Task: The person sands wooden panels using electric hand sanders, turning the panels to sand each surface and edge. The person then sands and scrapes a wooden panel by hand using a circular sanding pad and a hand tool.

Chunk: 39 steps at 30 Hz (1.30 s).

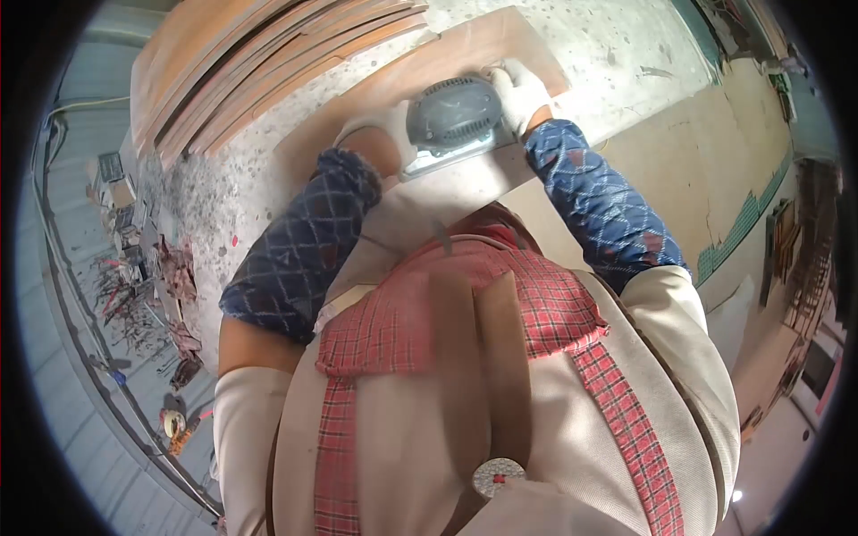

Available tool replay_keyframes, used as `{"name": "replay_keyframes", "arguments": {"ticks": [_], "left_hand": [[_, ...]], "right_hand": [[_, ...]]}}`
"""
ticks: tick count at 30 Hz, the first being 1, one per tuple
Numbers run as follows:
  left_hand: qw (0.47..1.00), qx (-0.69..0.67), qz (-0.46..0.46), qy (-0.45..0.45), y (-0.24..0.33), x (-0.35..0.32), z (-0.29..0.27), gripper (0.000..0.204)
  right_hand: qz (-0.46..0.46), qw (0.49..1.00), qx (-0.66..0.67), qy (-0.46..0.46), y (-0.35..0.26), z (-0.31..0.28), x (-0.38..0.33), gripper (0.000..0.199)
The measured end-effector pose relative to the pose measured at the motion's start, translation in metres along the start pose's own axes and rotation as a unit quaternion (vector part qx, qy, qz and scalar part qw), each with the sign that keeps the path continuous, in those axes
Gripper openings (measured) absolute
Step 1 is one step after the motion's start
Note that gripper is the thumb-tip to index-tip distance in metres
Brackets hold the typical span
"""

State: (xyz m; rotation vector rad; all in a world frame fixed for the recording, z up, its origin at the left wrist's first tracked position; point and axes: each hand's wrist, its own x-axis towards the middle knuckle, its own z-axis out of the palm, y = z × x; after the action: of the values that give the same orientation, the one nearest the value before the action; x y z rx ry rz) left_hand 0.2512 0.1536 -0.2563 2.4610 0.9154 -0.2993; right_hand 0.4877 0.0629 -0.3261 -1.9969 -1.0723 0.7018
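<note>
So, both your hands are on the grey sander (453, 121). It sits flat on the brown board (465, 62), at the board's near edge, straight ahead of your chest. Your right hand (521, 89), in a white glove, is wrapped onto the sander's right side, fingers curled over the housing. Your left hand (380, 125), also gloved, is pressed against its left side; the sleeve hides part of it, so I cannot tell how far those fingers close around the body.

Key relation: the board's long axis runs diagonally, from low on your left up and away to your right. Most of the bare board surface lies beyond the sander and to your right, so the right hand is nearer to it and the left trails.

Stack of wooden boards (259, 62) lies beyond, to your left, well apart from the sander, on the speckled bench top (617, 45). Loose hand tools (134, 304) are scattered along your far left.
</note>
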Motion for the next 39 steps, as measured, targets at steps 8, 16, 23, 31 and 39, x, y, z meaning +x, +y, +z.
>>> {"name": "replay_keyframes", "arguments": {"ticks": [8, 16, 23, 31, 39], "left_hand": [[0.998, -0.031, -0.020, 0.054, -0.113, -0.127, 0.026, 0.047], [1.000, 0.023, 0.006, -0.001, -0.064, -0.066, -0.002, 0.041], [0.998, 0.027, 0.061, -0.002, 0.004, 0.059, -0.007, 0.034], [0.967, 0.119, 0.223, -0.028, 0.010, 0.192, -0.028, 0.027], [0.977, 0.138, 0.160, -0.038, -0.032, 0.146, -0.066, 0.038]], "right_hand": [[-0.110, 0.990, 0.005, -0.084, -0.094, 0.112, -0.061, 0.029], [-0.118, 0.992, -0.040, -0.031, -0.067, 0.076, -0.022, 0.027], [-0.054, 0.995, -0.065, 0.049, 0.007, -0.014, 0.014, 0.036], [0.049, 0.978, 0.018, 0.201, 0.069, -0.032, 0.095, 0.037], [0.069, 0.990, -0.006, 0.125, 0.010, 0.009, 0.113, 0.040]]}}
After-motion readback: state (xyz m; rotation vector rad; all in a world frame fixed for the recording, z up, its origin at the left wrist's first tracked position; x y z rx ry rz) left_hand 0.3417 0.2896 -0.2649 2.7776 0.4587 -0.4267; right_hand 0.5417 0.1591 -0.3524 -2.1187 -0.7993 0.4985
